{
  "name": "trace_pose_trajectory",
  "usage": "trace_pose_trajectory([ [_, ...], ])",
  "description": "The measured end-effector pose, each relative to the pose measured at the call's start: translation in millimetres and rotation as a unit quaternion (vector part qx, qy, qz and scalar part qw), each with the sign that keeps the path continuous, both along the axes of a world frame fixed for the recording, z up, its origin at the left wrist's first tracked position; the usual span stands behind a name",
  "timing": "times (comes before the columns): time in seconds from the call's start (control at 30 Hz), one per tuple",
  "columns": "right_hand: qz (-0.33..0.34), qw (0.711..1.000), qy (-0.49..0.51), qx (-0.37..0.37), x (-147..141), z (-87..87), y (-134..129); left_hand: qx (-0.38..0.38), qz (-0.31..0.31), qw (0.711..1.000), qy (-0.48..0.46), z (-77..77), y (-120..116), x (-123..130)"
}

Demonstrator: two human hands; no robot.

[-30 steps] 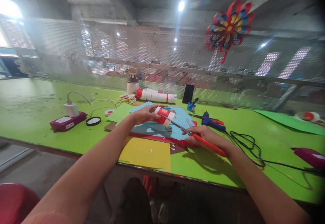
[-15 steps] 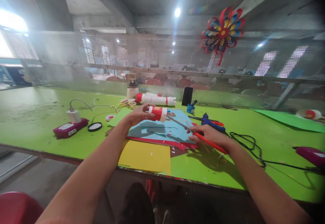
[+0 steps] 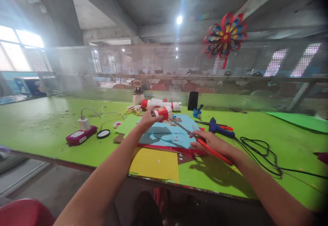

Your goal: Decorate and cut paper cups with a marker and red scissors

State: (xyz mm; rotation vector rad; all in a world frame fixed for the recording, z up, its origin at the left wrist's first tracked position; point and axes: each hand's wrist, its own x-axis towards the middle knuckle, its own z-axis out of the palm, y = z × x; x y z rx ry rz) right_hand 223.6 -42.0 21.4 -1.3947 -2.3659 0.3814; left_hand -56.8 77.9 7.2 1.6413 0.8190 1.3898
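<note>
My left hand [image 3: 149, 119] is closed round a red and white paper cup [image 3: 164, 113], held on its side above the papers with its open end to the right. In my right hand [image 3: 211, 142] are long scissors with red handles [image 3: 214, 151]. Their blades point up and left, and the tips are at the cup's open rim; whether they touch it I cannot tell. Below lie light blue sheets [image 3: 164, 137] with small paper scraps on them, over red and brown paper. A yellow sheet [image 3: 155, 164] lies at the table's front edge.
Behind the cup lies a white and red tube of joined cups [image 3: 161, 105], beside a spray bottle [image 3: 138, 96]. A blue glue gun [image 3: 220, 128] with a black cord is on the right. A purple power strip [image 3: 82, 135] and a round black-rimmed lid [image 3: 103, 134] lie left.
The cup has turned, so its open end now tilts slightly upward to the right. The view has shifted a little left and up. Both hands keep their grip.
</note>
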Motion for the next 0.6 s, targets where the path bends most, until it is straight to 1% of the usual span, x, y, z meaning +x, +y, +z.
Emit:
trace_pose_trajectory([
  [0.17,-0.032,0.999,-0.020,0.038,-1.0,-6.5,5.8,0.018,-0.010,0.999,0.040,0.1,-5.6,10.2],
  [0.33,-0.057,0.994,-0.055,0.078,-3.8,-11.2,5.7,0.030,0.004,0.997,0.074,-0.1,-8.7,15.8],
  [0.5,-0.107,0.975,-0.111,0.158,-8.2,-13.1,1.3,0.032,0.021,0.993,0.112,2.4,-15.5,18.8],
  [0.6,-0.115,0.964,-0.145,0.189,-8.8,-13.2,-0.5,0.032,0.023,0.990,0.134,3.0,-19.8,20.1],
])
